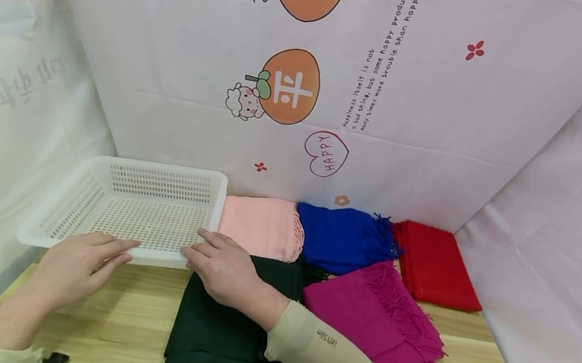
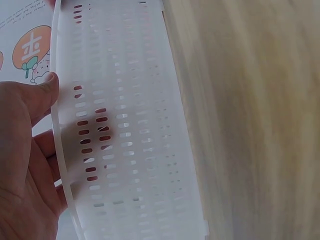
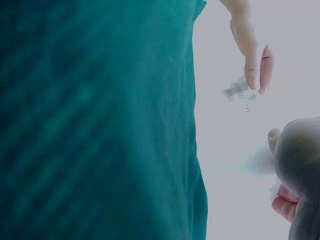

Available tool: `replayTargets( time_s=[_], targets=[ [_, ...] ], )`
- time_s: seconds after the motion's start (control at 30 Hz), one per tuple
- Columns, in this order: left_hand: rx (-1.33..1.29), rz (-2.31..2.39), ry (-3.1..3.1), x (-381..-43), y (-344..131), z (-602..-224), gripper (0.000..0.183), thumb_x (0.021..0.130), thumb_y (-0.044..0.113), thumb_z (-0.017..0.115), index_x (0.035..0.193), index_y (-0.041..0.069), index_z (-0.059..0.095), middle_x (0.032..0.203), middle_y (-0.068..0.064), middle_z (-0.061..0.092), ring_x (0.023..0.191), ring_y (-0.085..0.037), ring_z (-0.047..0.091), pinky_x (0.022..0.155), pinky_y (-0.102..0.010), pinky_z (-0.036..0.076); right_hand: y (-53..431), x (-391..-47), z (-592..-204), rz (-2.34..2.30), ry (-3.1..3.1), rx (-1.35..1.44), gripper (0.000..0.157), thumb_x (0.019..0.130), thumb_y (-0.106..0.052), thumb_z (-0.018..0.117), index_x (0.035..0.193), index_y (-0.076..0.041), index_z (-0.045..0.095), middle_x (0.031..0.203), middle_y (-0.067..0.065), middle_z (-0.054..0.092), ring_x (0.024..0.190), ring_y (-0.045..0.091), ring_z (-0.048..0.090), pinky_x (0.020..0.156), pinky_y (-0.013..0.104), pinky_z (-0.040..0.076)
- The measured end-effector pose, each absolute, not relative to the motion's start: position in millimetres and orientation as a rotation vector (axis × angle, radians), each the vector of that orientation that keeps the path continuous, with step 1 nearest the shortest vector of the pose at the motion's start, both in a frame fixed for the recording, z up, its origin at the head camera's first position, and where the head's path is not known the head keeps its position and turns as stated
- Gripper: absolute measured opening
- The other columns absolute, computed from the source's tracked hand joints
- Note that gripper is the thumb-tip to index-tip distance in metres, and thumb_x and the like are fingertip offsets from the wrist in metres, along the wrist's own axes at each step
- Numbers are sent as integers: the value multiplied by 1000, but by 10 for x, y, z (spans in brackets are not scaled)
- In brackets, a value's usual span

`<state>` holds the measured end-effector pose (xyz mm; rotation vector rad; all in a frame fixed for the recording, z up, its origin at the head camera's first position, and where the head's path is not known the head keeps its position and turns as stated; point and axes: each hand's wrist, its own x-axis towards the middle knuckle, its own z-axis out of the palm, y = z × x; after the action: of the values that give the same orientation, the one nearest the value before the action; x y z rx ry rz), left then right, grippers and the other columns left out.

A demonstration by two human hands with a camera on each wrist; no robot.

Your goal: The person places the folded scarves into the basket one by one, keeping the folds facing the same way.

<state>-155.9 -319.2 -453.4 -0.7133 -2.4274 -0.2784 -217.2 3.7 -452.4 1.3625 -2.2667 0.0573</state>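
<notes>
A white plastic basket [image 1: 159, 257] with slotted walls stands at the back left of the table, with nothing in it. My left hand [image 1: 75, 266] grips its front rim near the left; the left wrist view shows the thumb outside the wall [image 2: 125, 165] and fingers behind it. Near the front right corner, my right hand [image 1: 227, 268] holds the same rim, fingers over the edge. Beneath my right forearm lies a folded dark green cloth [image 1: 225, 344], which looks teal and fills the left of the right wrist view. The basket is mostly washed out there.
Right of the basket lie a folded pink fringed scarf [image 1: 257, 226], a blue one [image 1: 341, 237] and a red one [image 1: 440, 265]. A magenta fringed scarf [image 1: 373, 315] lies slanted before them. White printed sheeting [image 1: 415, 161] walls the table's back and sides.
</notes>
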Motion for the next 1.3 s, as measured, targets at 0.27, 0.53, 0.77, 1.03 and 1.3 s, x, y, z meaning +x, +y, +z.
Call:
replayTargets(
  time_s=[0.27, 0.53, 0.77, 1.03, 1.3],
  targets=[
    [-715, -282, -2426, -1528, -3216, -4522, 30, 99, 26, 81, 127, 17, 84, 103, -1, 82, 89, -30, 78, 76, -56, 62, 23, -2129, -4515, 81, -2284, 1371, 38, 118, -31, 58, 151, -20, 70, 144, -5, 74, 153, 24, 54, 124, 38, 44],
    [-667, -294, -2467, -1454, -3247, -4505, 29, 96, 31, 84, 121, 18, 85, 106, -2, 82, 94, -33, 78, 80, -59, 61, -6, -2057, -4541, 113, -2266, 1373, 37, 118, -31, 58, 150, -20, 71, 143, -5, 75, 151, 23, 56, 123, 39, 46],
    [-656, -287, -2459, -1437, -3256, -4506, 29, 92, 33, 85, 117, 18, 85, 106, -1, 82, 93, -31, 79, 75, -57, 62, -10, -2007, -4532, 89, -2275, 1362, 37, 118, -33, 57, 151, -23, 70, 144, -8, 74, 152, 21, 55, 123, 38, 46],
    [-655, -277, -2436, -1453, -3279, -4527, 28, 85, 32, 86, 110, 18, 85, 104, -1, 83, 91, -32, 79, 71, -56, 62, -14, -1968, -4518, 87, -2275, 1372, 37, 118, -33, 56, 150, -23, 71, 144, -7, 74, 151, 21, 56, 122, 38, 47],
    [-642, -264, -2429, -1428, -3285, -4518, 23, 82, 32, 85, 101, 18, 83, 99, 1, 82, 89, -30, 79, 69, -54, 62, -26, -1933, -4510, 93, -2282, 1381, 38, 118, -34, 56, 152, -24, 71, 146, -9, 73, 151, 18, 56, 122, 37, 46]
  ],
)
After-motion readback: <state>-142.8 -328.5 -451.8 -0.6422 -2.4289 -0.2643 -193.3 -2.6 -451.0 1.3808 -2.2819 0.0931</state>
